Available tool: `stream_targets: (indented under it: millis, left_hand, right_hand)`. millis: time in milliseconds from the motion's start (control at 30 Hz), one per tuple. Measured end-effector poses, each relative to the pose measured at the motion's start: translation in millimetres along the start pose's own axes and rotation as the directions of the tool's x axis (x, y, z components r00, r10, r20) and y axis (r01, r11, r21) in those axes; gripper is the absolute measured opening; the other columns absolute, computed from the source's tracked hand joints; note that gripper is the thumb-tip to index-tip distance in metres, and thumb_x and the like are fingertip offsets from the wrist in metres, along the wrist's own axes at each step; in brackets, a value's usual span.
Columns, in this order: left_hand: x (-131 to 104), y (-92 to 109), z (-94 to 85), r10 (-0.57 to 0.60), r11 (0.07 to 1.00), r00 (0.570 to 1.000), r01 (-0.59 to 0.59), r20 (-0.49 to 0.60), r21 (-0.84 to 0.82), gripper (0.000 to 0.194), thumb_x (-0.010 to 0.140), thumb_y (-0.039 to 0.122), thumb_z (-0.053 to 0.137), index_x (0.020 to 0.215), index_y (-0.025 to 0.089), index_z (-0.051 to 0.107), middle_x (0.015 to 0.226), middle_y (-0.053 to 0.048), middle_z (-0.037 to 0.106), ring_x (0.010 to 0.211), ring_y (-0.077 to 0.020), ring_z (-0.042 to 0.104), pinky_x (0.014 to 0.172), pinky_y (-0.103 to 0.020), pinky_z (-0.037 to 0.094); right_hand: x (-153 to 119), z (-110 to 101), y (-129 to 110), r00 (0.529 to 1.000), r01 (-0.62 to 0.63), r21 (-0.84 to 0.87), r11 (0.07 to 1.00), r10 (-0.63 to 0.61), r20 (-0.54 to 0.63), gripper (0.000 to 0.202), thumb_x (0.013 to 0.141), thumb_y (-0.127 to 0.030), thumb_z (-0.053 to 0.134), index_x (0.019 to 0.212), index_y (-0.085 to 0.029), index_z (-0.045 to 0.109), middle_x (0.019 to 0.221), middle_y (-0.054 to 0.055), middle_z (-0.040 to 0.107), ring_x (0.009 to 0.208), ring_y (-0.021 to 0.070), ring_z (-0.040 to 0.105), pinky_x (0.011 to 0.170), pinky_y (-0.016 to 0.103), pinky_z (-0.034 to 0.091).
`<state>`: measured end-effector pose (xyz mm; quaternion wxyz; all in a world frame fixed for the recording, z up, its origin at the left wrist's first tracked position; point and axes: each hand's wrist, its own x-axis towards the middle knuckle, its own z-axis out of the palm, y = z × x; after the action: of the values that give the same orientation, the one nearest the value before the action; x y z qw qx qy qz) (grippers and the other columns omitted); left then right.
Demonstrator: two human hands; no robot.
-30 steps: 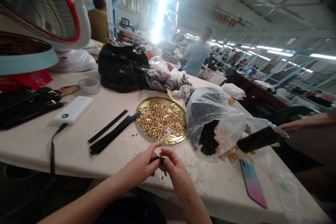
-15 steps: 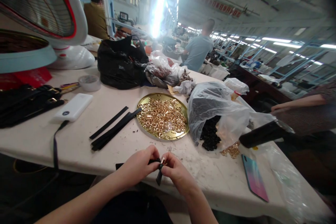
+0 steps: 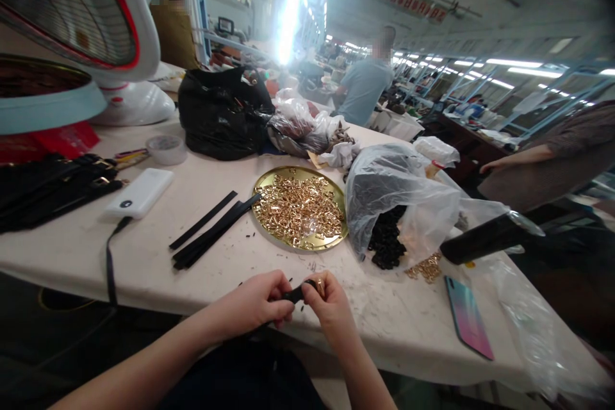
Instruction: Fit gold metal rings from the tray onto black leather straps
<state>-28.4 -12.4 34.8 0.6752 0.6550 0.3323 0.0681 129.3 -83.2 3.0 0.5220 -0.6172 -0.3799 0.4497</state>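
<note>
Between my two hands, close to the table's front edge, a black strap [image 3: 294, 295] is stretched. My left hand [image 3: 264, 300] is closed in a pinch on one part of it. The fingers of my right hand [image 3: 331, 305] are shut on the other part, which curls over at the fingertips. A small gold buckle [image 3: 320, 284] shows at my right fingers; how it sits on the strap is partly hidden. Beyond my hands a round gold tray [image 3: 331, 245] holds many loose gold buckles [image 3: 298, 208]. Several flat black straps [image 3: 216, 230] lie left of the tray, one reaching its rim.
To the right are a clear plastic bag [image 3: 384, 173] with small black pieces, a black roll [image 3: 480, 240] and a phone [image 3: 468, 317]. Leftward lie a white power bank [image 3: 139, 193] with a cable, a tape roll [image 3: 166, 149] and a fan [image 3: 129, 106]. A black bag [image 3: 223, 115] stands behind.
The strap's loose end no longer hangs down between my hands; it now runs across from left to right fingers. My right hand has shifted slightly right and turned. A person at right has moved.
</note>
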Motion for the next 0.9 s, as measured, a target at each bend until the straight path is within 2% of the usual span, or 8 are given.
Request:
stream_targets:
  millis: [100, 200, 300, 433, 533, 700, 800, 900]
  left_hand:
    - [5, -4, 5.3, -0.022, 0.995, 1.0, 0.022, -0.005, -0.101, 0.018, 0.07, 0.028, 0.052, 0.081, 0.016, 0.044, 0.069, -0.001, 0.064, 0.061, -0.016, 0.059, 0.058, -0.025, 0.042]
    - [8, -8, 8.0, -0.026, 0.998, 0.999, 0.024, -0.026, -0.059, 0.018, 0.069, 0.028, 0.052, 0.081, 0.016, 0.046, 0.067, -0.001, 0.063, 0.062, -0.0169, 0.059, 0.058, -0.025, 0.041]
    - [5, -10, 6.2, -0.03, 0.999, 0.999, 0.029, -0.019, -0.03, 0.02, 0.068, 0.028, 0.053, 0.083, 0.016, 0.047, 0.065, -0.001, 0.063, 0.063, -0.0176, 0.059, 0.058, -0.025, 0.041]
    - [1, -15, 0.8, -0.004, 0.995, 0.999, 0.007, 0.034, -0.096, 0.023, 0.073, 0.032, 0.05, 0.088, 0.015, 0.049, 0.074, -0.003, 0.065, 0.07, -0.0169, 0.06, 0.065, -0.026, 0.043]
    - [2, -21, -0.4, -0.036, 0.99, 0.998, 0.042, 0.053, -0.134, 0.025, 0.073, 0.035, 0.052, 0.087, 0.014, 0.05, 0.075, -0.004, 0.066, 0.07, -0.0167, 0.06, 0.063, -0.025, 0.042]
    - [5, -23, 3.6, -0.071, 0.985, 0.997, 0.069, -0.005, -0.157, 0.028, 0.068, 0.037, 0.055, 0.083, 0.014, 0.05, 0.071, -0.004, 0.066, 0.069, -0.019, 0.061, 0.064, -0.026, 0.043]
    - [5, -24, 5.4, -0.085, 0.992, 0.996, 0.083, -0.016, -0.093, 0.025, 0.068, 0.035, 0.054, 0.083, 0.015, 0.052, 0.068, -0.002, 0.065, 0.068, -0.0193, 0.061, 0.061, -0.025, 0.042]
    - [6, -29, 7.3, -0.078, 0.997, 0.996, 0.078, -0.034, -0.002, 0.022, 0.07, 0.034, 0.052, 0.083, 0.016, 0.053, 0.069, -0.001, 0.065, 0.069, -0.0195, 0.062, 0.058, -0.025, 0.041]
  right_hand:
    - [-2, 3, 3, 0.99, 0.067, -0.104, 0.992, -0.079, -0.116, 0.021, 0.069, -0.033, 0.059, 0.075, -0.02, 0.043, 0.061, -0.006, 0.039, 0.056, 0.0107, 0.039, 0.055, 0.025, 0.034]
    - [-4, 2, 3, 0.999, 0.028, -0.107, 0.994, -0.031, -0.029, 0.028, 0.068, -0.03, 0.059, 0.091, -0.02, 0.046, 0.066, -0.004, 0.046, 0.059, 0.0115, 0.044, 0.057, 0.026, 0.036]
    - [-3, 0, 2, 0.994, -0.061, -0.083, 0.995, 0.068, 0.083, 0.023, 0.067, -0.031, 0.059, 0.083, -0.019, 0.049, 0.059, -0.004, 0.046, 0.054, 0.0108, 0.042, 0.053, 0.025, 0.033]
    - [0, 2, 4, 0.991, -0.115, -0.024, 0.993, 0.116, 0.065, 0.023, 0.065, -0.032, 0.06, 0.079, -0.019, 0.047, 0.055, -0.006, 0.045, 0.051, 0.0099, 0.043, 0.054, 0.024, 0.033]
    - [-1, 4, 5, 0.99, -0.116, -0.024, 0.993, 0.118, 0.077, 0.021, 0.065, -0.031, 0.059, 0.078, -0.019, 0.047, 0.057, -0.006, 0.046, 0.052, 0.0098, 0.043, 0.055, 0.024, 0.033]
    - [-3, -1, 3, 0.987, 0.021, -0.223, 0.975, 0.015, 0.159, 0.008, 0.069, -0.025, 0.055, 0.074, -0.019, 0.054, 0.06, -0.004, 0.046, 0.055, 0.0108, 0.041, 0.054, 0.025, 0.031]
    - [-5, -5, 0, 0.973, 0.167, -0.351, 0.921, -0.098, 0.207, 0.005, 0.072, -0.021, 0.054, 0.074, -0.02, 0.058, 0.067, -0.001, 0.051, 0.062, 0.0129, 0.045, 0.058, 0.026, 0.034]
    - [-8, -6, -2, 0.944, 0.285, -0.426, 0.859, -0.174, 0.28, 0.01, 0.075, -0.017, 0.051, 0.077, -0.022, 0.06, 0.073, 0.001, 0.053, 0.07, 0.0147, 0.049, 0.063, 0.027, 0.036]
